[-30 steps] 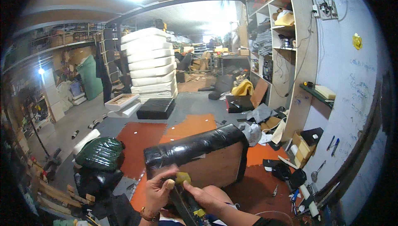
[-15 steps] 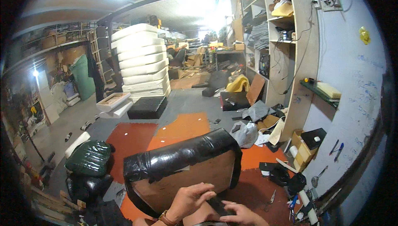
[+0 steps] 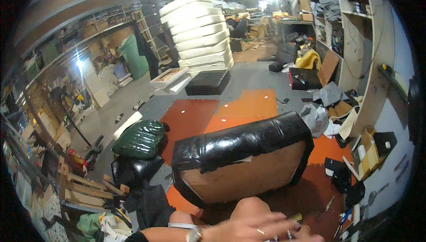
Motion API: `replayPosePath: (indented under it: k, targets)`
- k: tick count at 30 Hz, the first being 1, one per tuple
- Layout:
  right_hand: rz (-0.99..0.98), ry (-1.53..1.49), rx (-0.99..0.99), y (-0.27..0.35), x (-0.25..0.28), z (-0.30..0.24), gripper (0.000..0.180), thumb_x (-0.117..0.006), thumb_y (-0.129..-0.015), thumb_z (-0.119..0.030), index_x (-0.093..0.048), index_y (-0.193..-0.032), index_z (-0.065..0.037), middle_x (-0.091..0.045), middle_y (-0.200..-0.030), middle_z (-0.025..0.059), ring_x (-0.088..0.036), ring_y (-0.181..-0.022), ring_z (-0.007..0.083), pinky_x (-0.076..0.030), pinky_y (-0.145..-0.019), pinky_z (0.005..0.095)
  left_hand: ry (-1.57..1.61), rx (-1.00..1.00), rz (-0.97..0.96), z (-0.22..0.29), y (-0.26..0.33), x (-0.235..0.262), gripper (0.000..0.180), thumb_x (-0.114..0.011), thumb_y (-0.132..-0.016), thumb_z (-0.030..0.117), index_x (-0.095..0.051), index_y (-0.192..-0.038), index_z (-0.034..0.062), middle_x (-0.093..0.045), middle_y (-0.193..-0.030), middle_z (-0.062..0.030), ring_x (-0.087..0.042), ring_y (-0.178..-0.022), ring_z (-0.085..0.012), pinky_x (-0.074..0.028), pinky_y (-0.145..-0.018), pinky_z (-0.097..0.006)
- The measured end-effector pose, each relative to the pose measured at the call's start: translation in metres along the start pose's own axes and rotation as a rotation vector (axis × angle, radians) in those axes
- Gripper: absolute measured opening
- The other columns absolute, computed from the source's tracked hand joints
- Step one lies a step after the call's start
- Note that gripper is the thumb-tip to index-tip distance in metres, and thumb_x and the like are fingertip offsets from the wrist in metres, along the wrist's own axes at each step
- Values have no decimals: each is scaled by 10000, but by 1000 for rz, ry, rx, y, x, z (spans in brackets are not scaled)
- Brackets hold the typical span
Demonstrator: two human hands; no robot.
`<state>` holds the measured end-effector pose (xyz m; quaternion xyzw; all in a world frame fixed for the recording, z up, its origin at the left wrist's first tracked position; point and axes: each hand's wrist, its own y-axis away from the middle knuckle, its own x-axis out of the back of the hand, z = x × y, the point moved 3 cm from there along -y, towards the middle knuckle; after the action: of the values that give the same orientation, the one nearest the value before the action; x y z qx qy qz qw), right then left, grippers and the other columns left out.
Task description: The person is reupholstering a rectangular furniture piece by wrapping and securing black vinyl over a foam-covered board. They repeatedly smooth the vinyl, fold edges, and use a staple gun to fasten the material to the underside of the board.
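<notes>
My left hand (image 3: 248, 229), with a watch on its wrist, reaches across the lower edge, blurred by motion, its fingers stretched toward my right hand. My right hand (image 3: 308, 236), cut off by the lower edge, is closed round something small with a metallic glint (image 3: 289, 234); its kind does not show. A yellowish-green bit (image 3: 296, 218) shows just beyond the fingers. Past my knees a cushion-like piece (image 3: 242, 146) stands on edge. Shiny black covering wraps its top and sides; its brown board-like underside (image 3: 248, 177) faces me. Neither hand touches it.
A dark green wrapped bundle (image 3: 140, 139) lies on a black one (image 3: 133, 171) at left. Scissors (image 3: 330, 203) and tools lie on the floor at right. White foam slabs (image 3: 199, 33) stand stacked behind, beside a black block (image 3: 207, 83). Shelves (image 3: 364, 42) line the right.
The view has swung left and down, so the black-covered piece sits farther right and higher in it. My left hand has moved right, its fingers now over toward my right hand.
</notes>
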<state>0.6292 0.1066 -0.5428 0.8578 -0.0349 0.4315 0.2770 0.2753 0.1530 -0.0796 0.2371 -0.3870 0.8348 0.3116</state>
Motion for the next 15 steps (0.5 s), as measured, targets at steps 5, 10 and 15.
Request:
replayPosePath:
  k: [5, 10, 15]
  targets:
    - [290, -312, 399, -26, 54, -115, 584, -834, -839, -335, -676, -1270, 25, -586, -1446, 299, -564, -1359, 423, -432, -1168, 477, -772, 98, 432, -86, 4, 121, 369, -736, -900, 144, -684, -1227, -20, -685, -1319, -222, -645, -1238, -421, -505, -1088, -500]
    - [360, -542, 615, -20, 111, -298, 867, -815, -902, -288, -377, -1594, -2, -456, -1590, 276, -490, -1443, 410, -433, -1170, 468, -1025, 828, 326, -240, 125, 202, 559, -541, -1076, 452, -603, -1432, 25, -502, -1552, -239, -467, -1449, -409, -368, -1208, -501]
    - [356, -854, 585, -40, 83, -406, 1130, -792, -893, -525, -198, -1643, 76, -318, -1656, 322, -310, -1550, 433, -282, -1261, 503, -559, 901, 409, -240, 124, 181, 626, -512, -1086, 483, -553, -1478, -3, -493, -1562, -237, -475, -1451, -402, -394, -1196, -446]
